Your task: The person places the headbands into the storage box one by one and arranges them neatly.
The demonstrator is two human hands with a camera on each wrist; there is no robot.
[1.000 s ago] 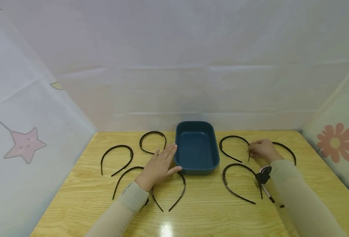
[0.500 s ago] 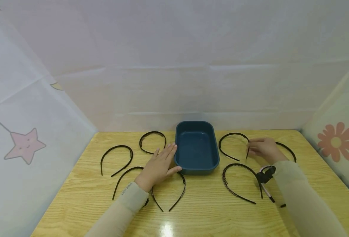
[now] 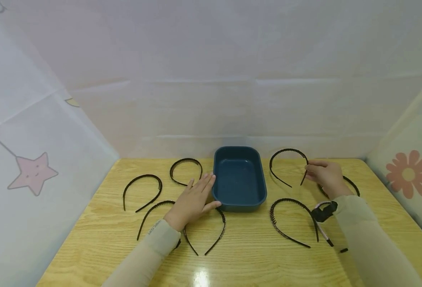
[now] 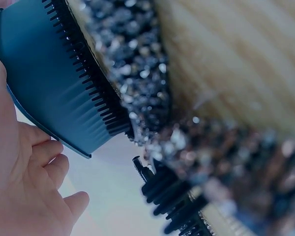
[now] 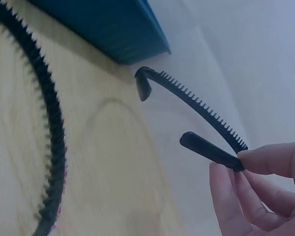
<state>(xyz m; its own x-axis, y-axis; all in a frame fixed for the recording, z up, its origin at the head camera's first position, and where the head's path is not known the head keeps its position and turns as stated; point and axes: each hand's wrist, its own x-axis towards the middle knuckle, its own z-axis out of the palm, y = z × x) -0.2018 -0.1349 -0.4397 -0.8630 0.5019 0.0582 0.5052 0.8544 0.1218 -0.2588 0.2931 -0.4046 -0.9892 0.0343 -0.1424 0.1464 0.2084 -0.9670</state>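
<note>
A thin black toothed headband (image 3: 289, 150) is pinched at one side by my right hand (image 3: 326, 175), between thumb and fingers. In the right wrist view the headband (image 5: 196, 105) is raised off the wood, its two ends pointing away from the hand and its shadow on the table below. My left hand (image 3: 193, 201) lies with straight fingers against the left rim of a deep blue rectangular box (image 3: 239, 208). The box's inside shows bare. Close to the left wrist camera, a blurred glittery headband (image 4: 142, 64) crosses the view.
More black headbands lie left of the box, including a toothed headband (image 3: 185, 160) at the back and a plain-looking headband (image 3: 143, 175). Right of it are a glittery headband (image 3: 272, 223), a black bow (image 3: 323, 213) on a pale band, and another headband (image 3: 352, 185). Fabric walls surround the table.
My right hand has lifted the headband from the table and moved it up and slightly right. The left hand stays on the box rim.
</note>
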